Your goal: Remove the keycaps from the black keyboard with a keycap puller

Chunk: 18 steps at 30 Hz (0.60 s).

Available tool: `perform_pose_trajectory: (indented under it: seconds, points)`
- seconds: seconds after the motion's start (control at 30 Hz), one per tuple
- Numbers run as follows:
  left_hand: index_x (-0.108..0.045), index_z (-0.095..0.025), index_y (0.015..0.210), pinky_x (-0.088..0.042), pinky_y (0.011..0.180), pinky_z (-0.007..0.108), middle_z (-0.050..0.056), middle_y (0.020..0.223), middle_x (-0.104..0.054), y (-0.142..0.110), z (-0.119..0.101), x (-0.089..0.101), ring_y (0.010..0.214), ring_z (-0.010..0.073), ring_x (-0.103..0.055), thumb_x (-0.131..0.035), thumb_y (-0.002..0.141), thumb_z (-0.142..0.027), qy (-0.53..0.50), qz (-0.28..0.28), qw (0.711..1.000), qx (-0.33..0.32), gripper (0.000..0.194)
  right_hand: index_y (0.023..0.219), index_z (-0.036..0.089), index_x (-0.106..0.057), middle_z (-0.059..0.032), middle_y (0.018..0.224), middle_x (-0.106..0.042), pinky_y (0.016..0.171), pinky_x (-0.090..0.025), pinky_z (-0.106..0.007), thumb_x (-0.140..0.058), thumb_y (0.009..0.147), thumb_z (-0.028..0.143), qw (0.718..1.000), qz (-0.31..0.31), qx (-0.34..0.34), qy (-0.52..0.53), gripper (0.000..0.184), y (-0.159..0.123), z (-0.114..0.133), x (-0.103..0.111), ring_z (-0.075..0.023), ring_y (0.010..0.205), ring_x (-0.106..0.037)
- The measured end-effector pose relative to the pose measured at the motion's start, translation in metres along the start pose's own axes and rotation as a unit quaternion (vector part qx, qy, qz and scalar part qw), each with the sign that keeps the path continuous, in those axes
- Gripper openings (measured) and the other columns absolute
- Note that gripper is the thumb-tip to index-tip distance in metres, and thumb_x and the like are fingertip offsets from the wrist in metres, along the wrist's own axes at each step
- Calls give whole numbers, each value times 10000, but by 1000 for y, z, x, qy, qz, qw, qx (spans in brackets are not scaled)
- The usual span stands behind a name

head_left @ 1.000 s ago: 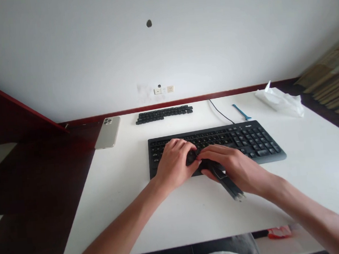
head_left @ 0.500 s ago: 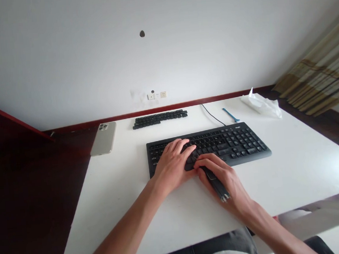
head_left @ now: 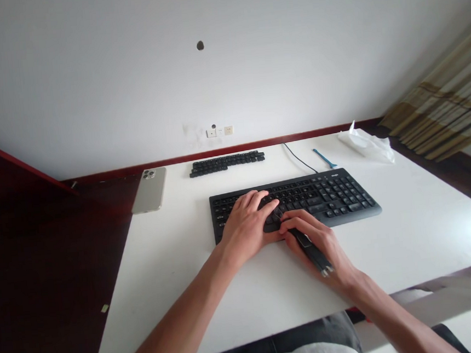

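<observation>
A black keyboard (head_left: 328,198) lies across the middle of the white table (head_left: 177,258). My left hand (head_left: 246,225) rests on its left half, fingers curled over the keys. My right hand (head_left: 317,240) is closed around a slim black tool (head_left: 314,255), whose tip points at the keys beside my left fingers. The tool's rear end sticks out toward me past my palm.
A row of loose black keycaps (head_left: 226,162) lies at the table's back edge. A phone (head_left: 149,190) lies face down at the back left corner. A blue tool (head_left: 324,158), the keyboard's cable (head_left: 300,161) and a crumpled clear plastic bag (head_left: 367,144) sit at the back right.
Both hands stay on the keyboard with the tool. The view has shifted, and my right hand has drawn a little closer to my left.
</observation>
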<state>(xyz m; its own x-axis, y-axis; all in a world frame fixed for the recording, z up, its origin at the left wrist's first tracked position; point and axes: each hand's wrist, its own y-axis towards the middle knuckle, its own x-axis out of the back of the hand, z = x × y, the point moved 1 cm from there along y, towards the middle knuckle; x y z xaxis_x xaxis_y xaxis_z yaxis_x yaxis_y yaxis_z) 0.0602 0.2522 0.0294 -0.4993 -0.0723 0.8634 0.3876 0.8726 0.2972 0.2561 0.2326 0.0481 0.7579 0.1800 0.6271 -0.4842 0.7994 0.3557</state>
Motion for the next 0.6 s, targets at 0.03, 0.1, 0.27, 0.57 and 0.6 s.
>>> perform_pose_trajectory:
  seconds: [0.03,0.1,0.27,0.57,0.6]
  points:
    - [-580,-276,1455,-384,1212,480,92,1541,-514,0,0,0,1435,297,-454,-746,913,-498,4,1,1000,-2,609,1005,232,-646,-108,1147,-651,856,-558,-353,-566,972,146,1000,-1,4,1,123,1,-2,0,-220,968,-689]
    - [-571,-272,1457,-382,1209,497,100,1543,-512,0,-1,1,1443,303,-446,-716,936,-502,15,7,1000,-7,587,979,233,-641,-94,1072,-668,847,-548,-371,-583,943,137,1000,-4,23,-2,118,8,-9,2,-226,942,-671]
    - [-535,-263,1478,-363,1213,529,110,1578,-492,1,-3,0,1465,332,-435,-673,962,-516,50,17,998,-16,591,878,236,-597,-43,821,-659,754,-507,-378,-644,863,169,996,-4,82,-16,83,36,-24,5,-228,809,-578]
    - [-393,-143,1591,-248,1294,518,132,1682,-370,-1,-1,-7,1592,336,-255,-578,997,-461,61,43,997,3,698,700,203,-524,16,639,-521,577,-401,-291,-627,912,334,983,-28,-32,177,270,57,-6,-26,-138,586,-455]
    - [-378,-136,1602,-240,1298,516,131,1692,-351,-1,-1,-7,1605,338,-219,-558,1007,-447,65,50,997,4,695,674,200,-519,19,616,-509,563,-383,-291,-647,898,337,983,-25,-29,177,292,56,-6,-29,-132,569,-435]
